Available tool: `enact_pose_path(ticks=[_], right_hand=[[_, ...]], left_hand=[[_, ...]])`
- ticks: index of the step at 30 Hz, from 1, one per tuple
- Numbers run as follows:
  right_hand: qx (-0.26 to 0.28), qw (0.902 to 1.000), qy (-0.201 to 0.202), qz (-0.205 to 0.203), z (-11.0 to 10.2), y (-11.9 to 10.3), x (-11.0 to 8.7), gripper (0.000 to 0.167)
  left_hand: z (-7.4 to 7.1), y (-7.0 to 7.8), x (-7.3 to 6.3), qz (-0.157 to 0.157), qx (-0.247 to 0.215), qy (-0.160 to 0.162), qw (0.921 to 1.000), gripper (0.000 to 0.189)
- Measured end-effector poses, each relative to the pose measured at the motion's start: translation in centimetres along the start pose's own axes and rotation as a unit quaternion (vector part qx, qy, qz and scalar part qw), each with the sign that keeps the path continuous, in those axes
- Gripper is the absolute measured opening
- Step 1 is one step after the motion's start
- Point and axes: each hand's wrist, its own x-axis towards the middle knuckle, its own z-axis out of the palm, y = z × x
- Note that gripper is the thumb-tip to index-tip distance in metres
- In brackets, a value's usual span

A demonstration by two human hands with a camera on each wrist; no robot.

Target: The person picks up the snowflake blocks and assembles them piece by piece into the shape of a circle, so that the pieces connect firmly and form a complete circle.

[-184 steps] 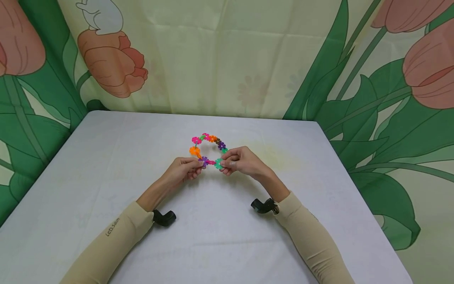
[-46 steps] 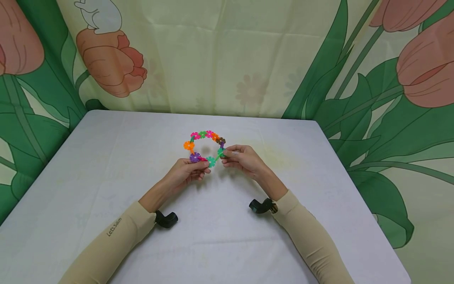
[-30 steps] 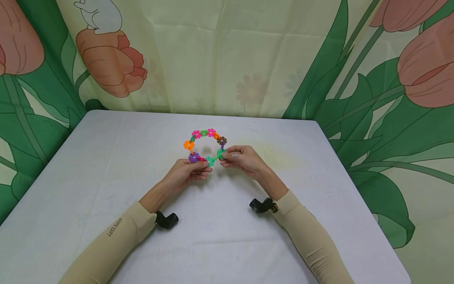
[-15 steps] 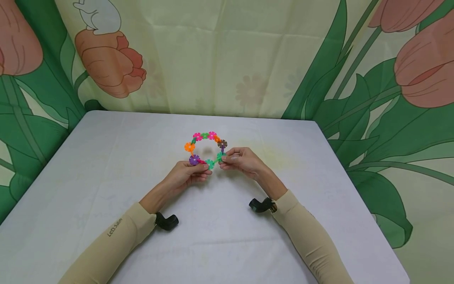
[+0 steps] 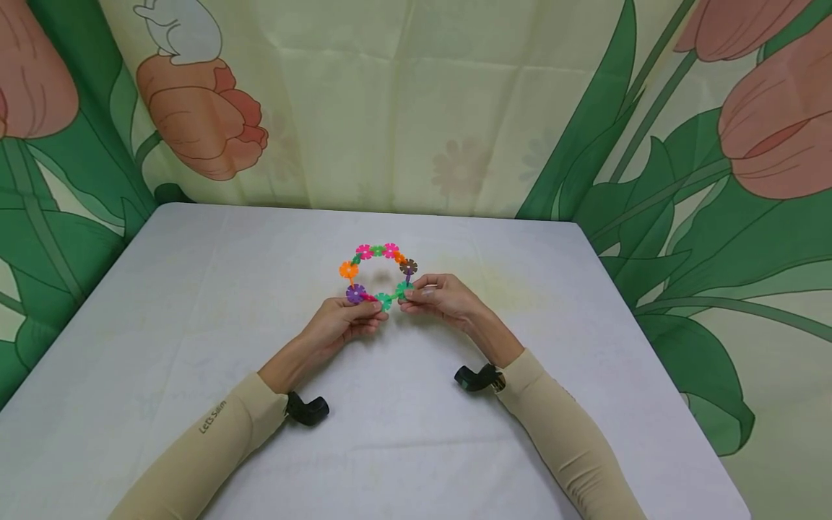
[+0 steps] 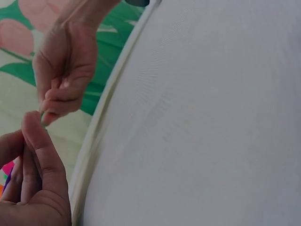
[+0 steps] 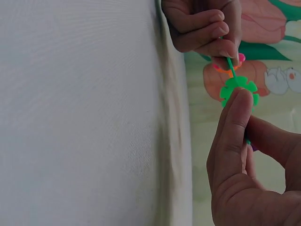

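Note:
A ring of flower-shaped plastic linking discs [image 5: 349, 269] in pink, green, orange, brown, purple and teal is held up over the middle of the table in the head view. My left hand [image 5: 338, 325] pinches its near edge between thumb and fingers, at a pink disc beside a teal disc [image 5: 384, 302]. At the right side, my right hand [image 5: 445, 297] pinches another teal disc [image 5: 404, 290]. A green link spans these two teal discs. In the right wrist view, a green disc [image 7: 235, 87] stands out past the right fingertips. The left wrist view shows mostly the two hands, with the ring largely hidden.
A white cloth covers the table [image 5: 416, 433]. Behind it hangs a curtain [image 5: 390, 108] printed with tulips and a rabbit. Black wrist cameras sit at the left cuff [image 5: 307, 409] and right cuff [image 5: 476, 378].
Since the oldest frame, my left hand has shifted its pinch from the purple disc to the pink one, and my right hand to the farther teal disc. Lately the ring has dipped slightly.

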Motion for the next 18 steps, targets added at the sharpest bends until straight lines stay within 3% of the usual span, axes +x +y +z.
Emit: enact_pose_path(ticks=[8,13,18], right_hand=[[-0.027,0.9996,-0.012,0.002,-0.2,-1.1,-0.8,0.005],[-0.044,0.9984,-0.025,0.026,-1.5,-1.7,-1.0,0.005],[-0.144,0.9864,-0.052,0.059,-3.0,-1.8,-1.3,0.010]], left_hand=[[-0.4,0.9,-0.2,-0.005,0.040,-0.034,0.9986,0.015],[-1.0,1.6,-0.2,-0.025,0.071,-0.037,0.9965,0.032],[-1.5,1.8,-0.2,-0.036,0.113,-0.022,0.9927,0.035]])
